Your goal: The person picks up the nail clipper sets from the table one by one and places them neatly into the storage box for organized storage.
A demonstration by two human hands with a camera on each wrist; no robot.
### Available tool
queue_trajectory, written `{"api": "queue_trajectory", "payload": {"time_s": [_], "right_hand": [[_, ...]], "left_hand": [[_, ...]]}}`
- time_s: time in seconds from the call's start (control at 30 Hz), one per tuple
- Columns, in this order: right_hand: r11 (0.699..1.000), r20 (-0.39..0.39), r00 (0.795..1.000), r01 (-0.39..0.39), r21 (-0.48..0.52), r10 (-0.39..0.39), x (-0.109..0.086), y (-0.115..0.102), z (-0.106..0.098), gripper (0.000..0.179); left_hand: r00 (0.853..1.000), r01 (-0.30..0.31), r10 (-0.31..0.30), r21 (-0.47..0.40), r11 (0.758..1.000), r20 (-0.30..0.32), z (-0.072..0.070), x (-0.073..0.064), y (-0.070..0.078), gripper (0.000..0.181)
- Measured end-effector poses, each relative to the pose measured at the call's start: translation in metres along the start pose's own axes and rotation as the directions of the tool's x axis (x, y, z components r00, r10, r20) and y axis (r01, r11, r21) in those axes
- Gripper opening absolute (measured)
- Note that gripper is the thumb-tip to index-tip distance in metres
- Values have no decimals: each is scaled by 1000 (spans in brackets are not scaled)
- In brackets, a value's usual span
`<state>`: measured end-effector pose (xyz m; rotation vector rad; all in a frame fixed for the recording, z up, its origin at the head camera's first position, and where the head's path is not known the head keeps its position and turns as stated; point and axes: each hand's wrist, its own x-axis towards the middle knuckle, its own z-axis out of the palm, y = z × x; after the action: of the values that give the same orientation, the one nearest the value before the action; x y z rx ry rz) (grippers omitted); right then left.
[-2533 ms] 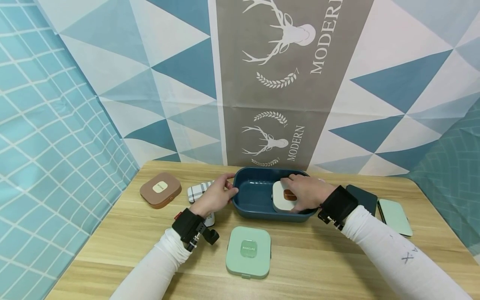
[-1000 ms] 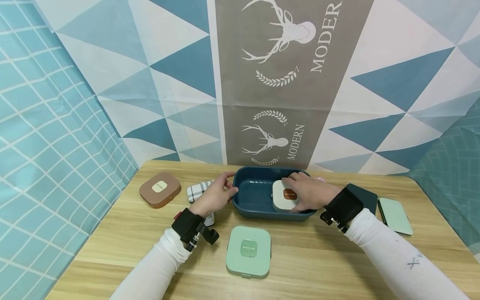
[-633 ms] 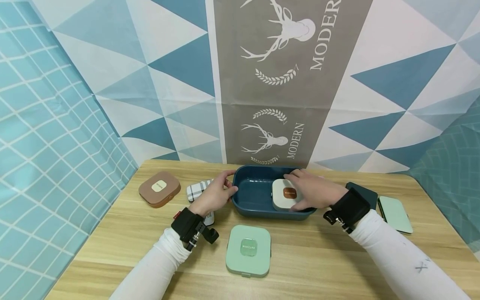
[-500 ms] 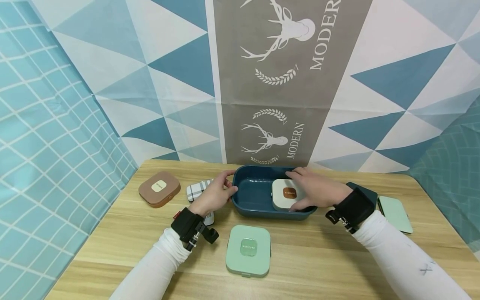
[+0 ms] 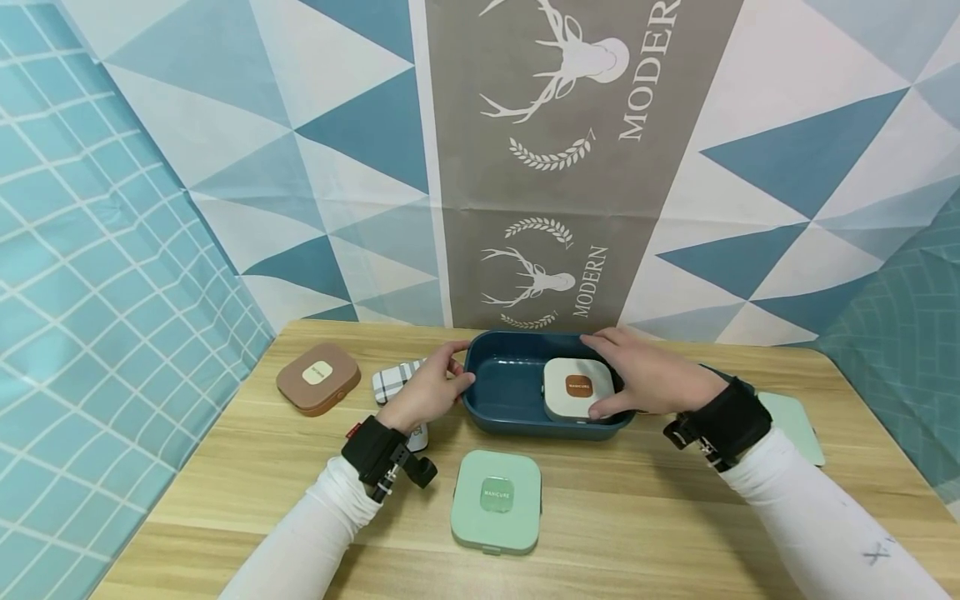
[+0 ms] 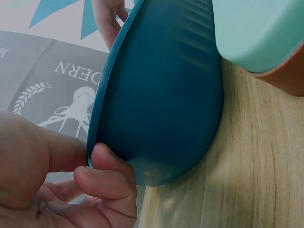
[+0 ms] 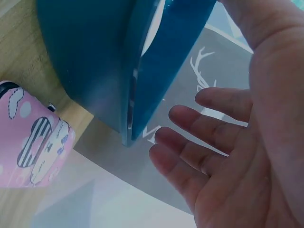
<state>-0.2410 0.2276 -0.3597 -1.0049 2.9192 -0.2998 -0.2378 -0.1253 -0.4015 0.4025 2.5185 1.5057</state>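
A dark blue open bin [image 5: 510, 423] stands at the back middle of the table. My left hand [image 5: 427, 390] pinches its left end, thumb and fingers at the rim, as the left wrist view shows close up. Inside the bin, at its right end, lies a cream manicure case [image 5: 558, 400] with a brown label. My right hand [image 5: 651, 373] is over the bin's right end, fingers spread and thumb apart. In the right wrist view its fingers [image 7: 185, 147] are loosely extended with nothing between them, beside the bin wall [image 7: 90, 61].
A mint green manicure case [image 5: 497, 529] lies in front of the bin. To the left are a brown case [image 5: 300, 379] and a plaid case [image 5: 388, 383], partly covered by my left hand. A pale green case [image 5: 791, 423] lies right; a pink patterned case [image 7: 28, 142] shows near the bin.
My right hand has let go of the cream case and opened, drawing back to the right. The case stays in the bin. My left hand keeps its hold on the rim.
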Motion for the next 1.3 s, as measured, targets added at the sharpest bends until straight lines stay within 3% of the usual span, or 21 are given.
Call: {"api": "queue_trajectory", "payload": {"time_s": [0.4,0.83,1.3], "right_hand": [[997,-1,998,-69,36,69,-12,6,-12,106],[994,-44,996,-75,79,79,-28,19,-23,98],[989,-33,991,-127,75,130,-45,40,-27,103]], "left_hand": [[1000,6,-6,0,1000,-2,0,0,-1,59],[1000,28,-28,5,1000,-12,1,1,0,58],[1000,21,-21,8,1000,-14,2,1,1,59]]}}
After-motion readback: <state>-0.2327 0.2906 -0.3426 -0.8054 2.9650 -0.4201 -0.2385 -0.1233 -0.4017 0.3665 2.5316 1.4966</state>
